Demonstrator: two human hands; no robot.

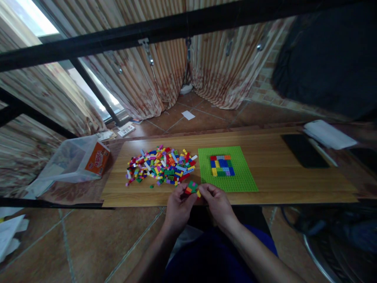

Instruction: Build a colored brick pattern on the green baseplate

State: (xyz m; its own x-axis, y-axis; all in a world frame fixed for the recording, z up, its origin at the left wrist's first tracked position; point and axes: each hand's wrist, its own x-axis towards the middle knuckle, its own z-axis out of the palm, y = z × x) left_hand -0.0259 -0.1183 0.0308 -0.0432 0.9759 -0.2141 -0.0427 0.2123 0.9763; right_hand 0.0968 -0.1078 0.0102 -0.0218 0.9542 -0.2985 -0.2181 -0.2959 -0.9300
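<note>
Near the front edge of the wooden table, my left hand (180,202) is closed around a small cluster of toy bricks (192,186), mostly green with orange and a bit of pink. My right hand (216,200) pinches a yellow brick (198,193) against the right side of that cluster; whether the two are joined I cannot tell. Just beyond my right hand lies a lime-green baseplate (249,177). A block of mixed-colour bricks (223,165) in a square shape sits on it. To the left spreads a pile of loose bricks (165,165) in many colours.
A clear plastic bin (70,157) with an orange label stands left of the wooden table (273,169). On the right are a dark flat tablet-like object (304,150) and a white packet (330,134). A dark metal bar (171,29) crosses above the far side.
</note>
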